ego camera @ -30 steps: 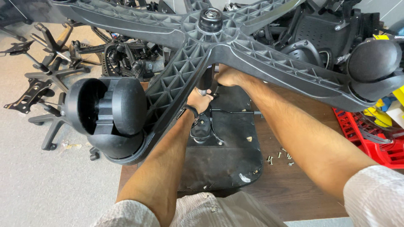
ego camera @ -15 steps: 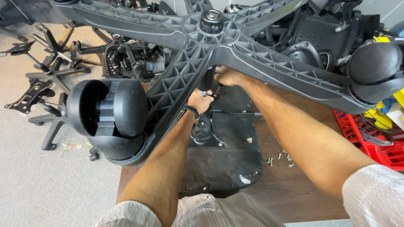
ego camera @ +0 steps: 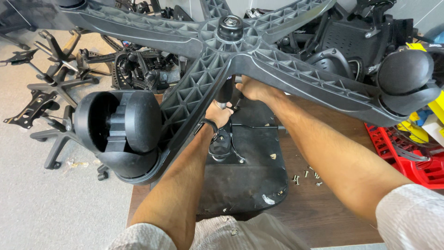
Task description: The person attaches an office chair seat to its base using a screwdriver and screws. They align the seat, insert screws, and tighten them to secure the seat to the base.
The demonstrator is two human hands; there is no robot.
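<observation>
Head view: I look down past both forearms at an upturned chair seat (ego camera: 245, 180) lying on the brown table (ego camera: 333, 217), with the five-armed chair base (ego camera: 203, 88) raised above it.
Where the base is: it hangs between me and the seat, hub (ego camera: 230, 28) at the far middle, one wheel (ego camera: 118, 134) near left and another wheel (ego camera: 407, 78) at the right.
Column: a dark post (ego camera: 225, 92) runs from under the hub down toward the metal plate (ego camera: 222, 143) on the seat.
Left hand: my left hand (ego camera: 217, 115) is closed round the lower part of the post, just above the plate; the grip looks firm.
Right hand: my right hand (ego camera: 252, 89) is tucked under the base arm beside the post; I cannot tell whether its grip is closed on anything.
Done: the base seems to sit on the post, and the plate lies on the seat.
Left: I judge the post is not yet settled in the plate; loose screws (ego camera: 305, 176) lie on the table to the right of the seat.
Hidden: the base arm covers the post's top and my right fingers; the joint at the plate is dark and hard to read.
Around: spare chair bases (ego camera: 51, 83) lie on the floor far left, a red crate (ego camera: 416, 162) at right.
</observation>
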